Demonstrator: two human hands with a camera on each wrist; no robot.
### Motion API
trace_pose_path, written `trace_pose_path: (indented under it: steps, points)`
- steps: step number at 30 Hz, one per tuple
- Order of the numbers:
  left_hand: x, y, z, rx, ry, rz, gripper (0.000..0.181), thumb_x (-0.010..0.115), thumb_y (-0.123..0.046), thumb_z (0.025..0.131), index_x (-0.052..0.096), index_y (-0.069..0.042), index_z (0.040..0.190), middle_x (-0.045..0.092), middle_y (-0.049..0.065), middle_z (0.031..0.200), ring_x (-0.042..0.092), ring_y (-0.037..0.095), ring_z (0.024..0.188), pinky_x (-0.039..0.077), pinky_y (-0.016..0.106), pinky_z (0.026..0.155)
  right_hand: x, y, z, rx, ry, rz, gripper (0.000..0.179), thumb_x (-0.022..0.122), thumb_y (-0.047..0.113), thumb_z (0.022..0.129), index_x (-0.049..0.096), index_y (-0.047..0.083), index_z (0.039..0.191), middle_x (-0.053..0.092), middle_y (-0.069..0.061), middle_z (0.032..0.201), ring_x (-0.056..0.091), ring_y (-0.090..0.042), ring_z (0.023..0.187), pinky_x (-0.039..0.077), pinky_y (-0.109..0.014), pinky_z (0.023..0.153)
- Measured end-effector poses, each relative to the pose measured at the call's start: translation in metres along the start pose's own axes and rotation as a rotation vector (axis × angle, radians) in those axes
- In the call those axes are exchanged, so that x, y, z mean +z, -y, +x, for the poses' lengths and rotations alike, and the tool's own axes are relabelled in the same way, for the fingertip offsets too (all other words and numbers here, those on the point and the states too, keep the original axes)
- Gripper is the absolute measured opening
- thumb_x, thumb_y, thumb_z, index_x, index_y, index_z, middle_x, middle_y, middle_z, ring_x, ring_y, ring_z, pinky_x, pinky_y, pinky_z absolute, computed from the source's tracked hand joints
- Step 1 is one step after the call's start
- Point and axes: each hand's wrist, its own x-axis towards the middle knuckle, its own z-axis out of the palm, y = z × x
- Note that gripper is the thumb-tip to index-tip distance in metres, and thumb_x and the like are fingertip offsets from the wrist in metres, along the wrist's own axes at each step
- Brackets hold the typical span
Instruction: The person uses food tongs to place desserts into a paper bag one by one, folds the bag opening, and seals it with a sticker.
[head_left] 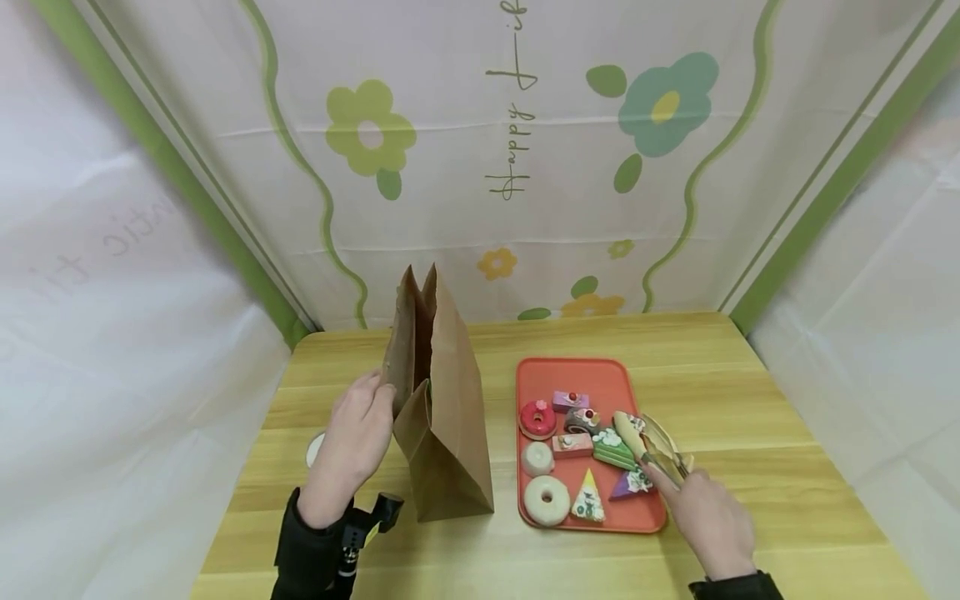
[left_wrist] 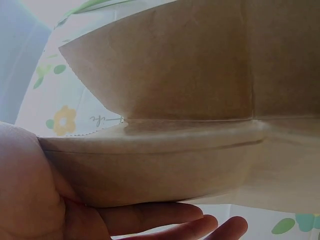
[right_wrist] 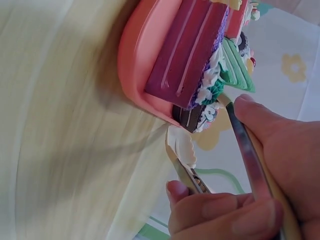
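Although partly unclear, left fingers (left_wrist: 155, 216) snug on paper bag (head_left: 459, 392), right fingers (right_wrist: 250, 220) snug round tongs (right_wrist: 247, 152), flowered cloth (head_left: 450, 208) behind wood-grain table (head_left: 705, 371).

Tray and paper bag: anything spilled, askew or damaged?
Nothing looks spilled or damaged: the cakes and doughnuts sit on the tray and the paper bag stands upright. The white object beside the left hand is too hidden to judge.

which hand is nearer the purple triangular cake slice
The right hand: it holds the tongs just to the right of the purple triangular cake slice. The left hand is farther off to the left, at the brown paper bag.
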Motion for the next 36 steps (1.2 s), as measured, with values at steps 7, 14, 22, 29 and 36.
trace_pose_path:
  steps: [7, 14, 22, 29, 36]
  points:
    - [0.001, 0.0, 0.0, -0.008, 0.002, -0.007, 0.043, 0.032, -0.016, 0.105, 0.056, 0.006, 0.134, 0.048, 0.022, 0.141, 0.042, 0.039, 0.13, 0.034, 0.056, 0.103, 0.003, 0.003, -0.007, -0.03, -0.047, -0.015, 0.089, 0.04, 0.076, 0.09, 0.052, -0.012, 0.087, 0.047, -0.011, 0.061, 0.047, -0.024, 0.051, 0.032, -0.036, 0.044]
    - [0.0, -0.001, 0.0, -0.034, 0.024, -0.002, 0.046, 0.031, -0.018, 0.106, 0.05, 0.009, 0.138, 0.039, 0.025, 0.147, 0.032, 0.041, 0.137, 0.026, 0.056, 0.109, 0.009, 0.006, -0.013, -0.051, -0.122, -0.075, 0.085, 0.043, 0.072, 0.092, 0.049, -0.012, 0.084, 0.045, -0.009, 0.055, 0.045, -0.023, 0.045, 0.031, -0.034, 0.04]
    - [0.002, -0.002, -0.001, -0.006, 0.001, -0.01, 0.043, 0.032, -0.016, 0.106, 0.056, 0.005, 0.134, 0.05, 0.02, 0.139, 0.043, 0.037, 0.129, 0.035, 0.055, 0.103, 0.008, 0.003, -0.011, -0.078, -0.122, -0.036, 0.077, 0.046, 0.069, 0.093, 0.048, -0.007, 0.079, 0.046, -0.009, 0.056, 0.046, -0.023, 0.045, 0.033, -0.035, 0.039]
    - [0.002, -0.003, -0.002, 0.009, -0.018, -0.002, 0.041, 0.031, -0.014, 0.105, 0.062, 0.001, 0.128, 0.058, 0.015, 0.124, 0.054, 0.029, 0.105, 0.041, 0.046, 0.088, 0.002, 0.002, -0.006, -0.031, -0.099, 0.019, 0.088, 0.039, 0.077, 0.09, 0.052, -0.011, 0.089, 0.048, -0.012, 0.06, 0.049, -0.025, 0.048, 0.035, -0.038, 0.041]
    - [0.002, -0.004, 0.0, 0.01, -0.019, 0.011, 0.041, 0.031, -0.014, 0.105, 0.064, -0.001, 0.126, 0.06, 0.013, 0.118, 0.053, 0.029, 0.098, 0.041, 0.044, 0.083, -0.005, 0.001, -0.004, -0.022, -0.078, 0.057, 0.089, 0.035, 0.08, 0.088, 0.049, -0.007, 0.088, 0.048, -0.011, 0.059, 0.048, -0.025, 0.047, 0.034, -0.037, 0.041]
